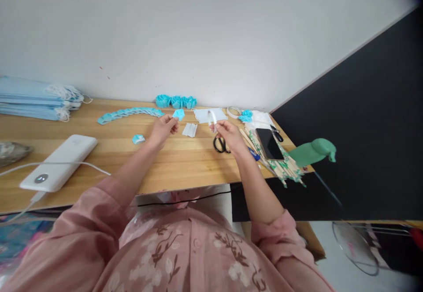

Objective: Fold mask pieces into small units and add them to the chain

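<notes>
My left hand (163, 129) pinches a small folded blue piece (179, 114) that looks like mask fabric. In my right hand (229, 134) a roll of white tape (212, 118) is held upright by its edge. Between the hands a pleated white piece (189, 130) lies on the wooden table. Black-handled scissors (219, 144) rest just below my right hand, partly hidden by it. To the left of my left wrist lies another folded blue-and-white piece (138, 139). A braided blue strip (128, 114) stretches behind my left hand.
Three blue fabric flowers (176, 101) stand near the wall, beside a flat face mask (210, 114). A phone (269, 144) lies on wrapped chopsticks (287, 168) at right, near a green bottle (312, 151). Stacked masks (29, 99) and a white power bank (59, 162) sit at left.
</notes>
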Available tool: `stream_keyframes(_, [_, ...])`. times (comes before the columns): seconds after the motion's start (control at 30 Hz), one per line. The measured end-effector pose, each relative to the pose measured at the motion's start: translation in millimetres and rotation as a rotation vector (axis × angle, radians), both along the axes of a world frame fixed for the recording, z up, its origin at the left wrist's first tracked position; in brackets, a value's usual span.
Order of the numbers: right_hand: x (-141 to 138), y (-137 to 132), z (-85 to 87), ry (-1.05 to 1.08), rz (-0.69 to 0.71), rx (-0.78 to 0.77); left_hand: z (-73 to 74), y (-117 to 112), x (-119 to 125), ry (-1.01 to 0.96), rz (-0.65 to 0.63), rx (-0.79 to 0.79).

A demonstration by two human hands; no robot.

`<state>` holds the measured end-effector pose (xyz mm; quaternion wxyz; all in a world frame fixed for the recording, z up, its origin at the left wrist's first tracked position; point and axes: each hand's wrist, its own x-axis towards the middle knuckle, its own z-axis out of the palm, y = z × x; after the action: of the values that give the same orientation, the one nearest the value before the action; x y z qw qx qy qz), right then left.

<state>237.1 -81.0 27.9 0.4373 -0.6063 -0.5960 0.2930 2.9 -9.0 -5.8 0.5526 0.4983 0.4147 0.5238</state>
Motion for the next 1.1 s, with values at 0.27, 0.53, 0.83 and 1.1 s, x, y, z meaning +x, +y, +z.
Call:
stream_keyframes(0.27, [-21.7,-4.6,-5.8,0.963,0.219,-0.203,12.3,-12.1,3.4,-0.411,-0.299,-0.278])
stream_keyframes(0.53, [-35.4,10.2,-21.9,0.934,0.184,-0.128,19.9,-19.0,0.9,-0.488,-0.488,-0.260])
stream_keyframes(0.83, [-42.3,-25.0,-15.1,0.213,0.192,0.128,22.1,-19.9,3.0,-0.321,-0.421,-0.181])
stream_keyframes(1.1, [-34.4,-34.2,-14.2,-0.316,0.077,0.253,22.7,-14.3,-0.7,-0.294,-0.274,-0.228])
